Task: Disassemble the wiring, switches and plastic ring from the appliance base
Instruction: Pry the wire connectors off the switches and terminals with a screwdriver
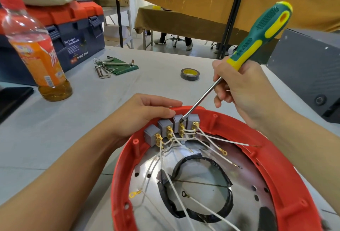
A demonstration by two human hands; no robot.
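The appliance base lies upside down before me, a shiny metal bowl [244, 160] inside a red plastic ring [287, 171]. Several grey switches [165, 126] with brass terminals sit in a row on the ring's far rim. White wires [211, 148] run from them across the bowl. My left hand [145, 113] holds the ring's outer rim, its thumb pressing on the switches. My right hand [242, 85] grips a green and yellow screwdriver [261, 33]. Its tip sits between the two rightmost switches.
An orange drink bottle [36, 50] stands at the left, in front of a blue and red toolbox [73, 33]. Hex keys with a green pouch [114, 66] and a roll of tape [189, 74] lie beyond the base. A grey metal box [309, 65] stands at the right.
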